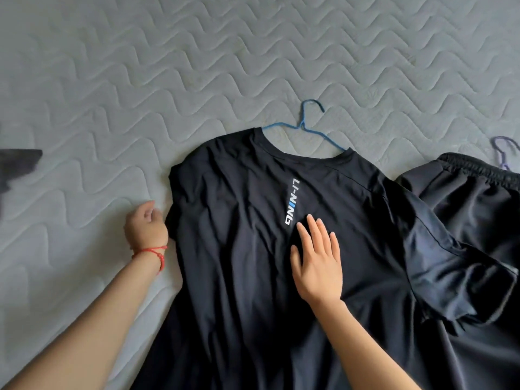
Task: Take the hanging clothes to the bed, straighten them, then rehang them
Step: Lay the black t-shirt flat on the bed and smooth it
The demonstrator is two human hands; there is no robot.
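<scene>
Head view: we note a black, smooth, creased T-shirt [239,249] lying flat on the wave-quilted grey mattress [112,80], a thin blue wire hanger [302,128] in its collar. Our right hand [316,263] presses flat on the shirt's chest, fingers straight. Our left hand [145,225], fingers curled, pinches the shirt's left sleeve edge. Black elastic-waisted shorts [472,198] touch the shirt's right sleeve.

right hand [316,263] flat on black shirt [239,249], left hand [146,223] gripping its sleeve edge.
</scene>
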